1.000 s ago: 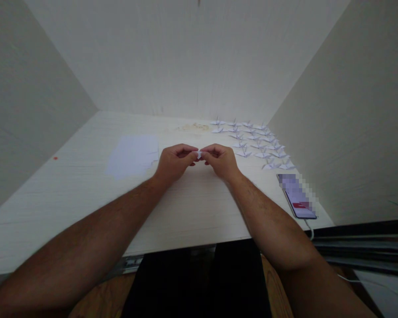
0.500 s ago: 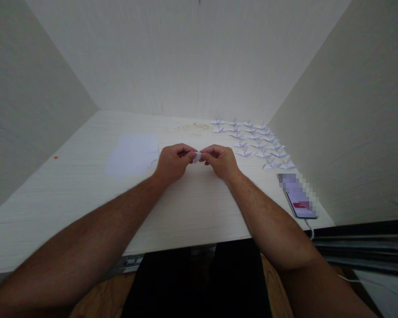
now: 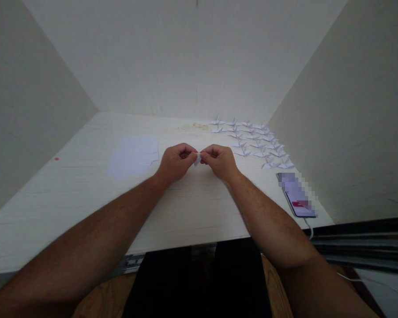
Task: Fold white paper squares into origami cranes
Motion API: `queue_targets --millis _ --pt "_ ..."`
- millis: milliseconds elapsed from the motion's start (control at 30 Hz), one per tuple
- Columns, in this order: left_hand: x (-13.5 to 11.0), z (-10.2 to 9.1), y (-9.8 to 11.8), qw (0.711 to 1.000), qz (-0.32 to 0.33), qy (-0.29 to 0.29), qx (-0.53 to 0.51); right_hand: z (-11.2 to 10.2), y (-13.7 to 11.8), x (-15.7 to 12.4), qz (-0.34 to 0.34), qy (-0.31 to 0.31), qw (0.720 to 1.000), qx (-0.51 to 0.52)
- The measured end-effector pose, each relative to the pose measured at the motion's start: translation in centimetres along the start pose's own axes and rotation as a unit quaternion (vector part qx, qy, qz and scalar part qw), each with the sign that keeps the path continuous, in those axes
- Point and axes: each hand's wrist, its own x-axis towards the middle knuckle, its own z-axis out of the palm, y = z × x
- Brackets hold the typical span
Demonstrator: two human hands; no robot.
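Between my two hands is a small folded piece of white paper (image 3: pixel 197 159), held above the middle of the white table. My left hand (image 3: pixel 177 161) pinches its left side between thumb and fingers. On the other side, my right hand (image 3: pixel 220 160) pinches the paper in the same way, its fingertips close to the left ones. Most of the paper is hidden by the fingers, so its exact folded shape cannot be made out. Several white paper cranes (image 3: pixel 259 144) stand in rows to the right of my right hand.
Sheets of white paper (image 3: pixel 133 154) lie left of my hands. A phone (image 3: pixel 296 196) with a cable (image 3: pixel 309 229) rests near the table's right edge. Walls enclose the table (image 3: pixel 192 212) at the back and both sides. A small orange spot (image 3: pixel 56 159) marks the far left.
My left thumb has shifted slightly to the right over the folded paper, covering more of it. Both hands otherwise keep their place and their pinch.
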Motion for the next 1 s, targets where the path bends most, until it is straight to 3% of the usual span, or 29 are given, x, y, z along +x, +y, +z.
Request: queue_targets --millis 367,500,567,733,867,1000 --pt "0.2 0.4 0.4 0.999 -0.035 0.01 0.011 -0.4 -1.0 -0.5 -0.04 0.0 0.991 -0.13" --pt "0.3 0.6 0.2 0.997 -0.067 0.013 -0.041 -0.4 -0.7 -0.3 0.0 0.011 0.997 -0.076" --pt "0.3 0.6 -0.2 0.993 -0.077 -0.013 -0.09 -0.4 -0.5 -0.1 0.028 0.016 0.999 -0.026" --pt "0.7 0.3 -1.3 0.961 -0.129 -0.06 -0.239 -0.4 0.2 0.3 0.054 0.023 0.998 0.037" --pt "0.8 0.4 -1.7 0.949 -0.155 -0.038 -0.272 -0.3 1.0 0.5 0.03 0.017 0.999 0.02" --pt "0.8 0.5 -1.7 0.942 -0.171 -0.018 -0.288 -0.1 1.3 0.3 -0.046 0.049 0.998 -0.014"
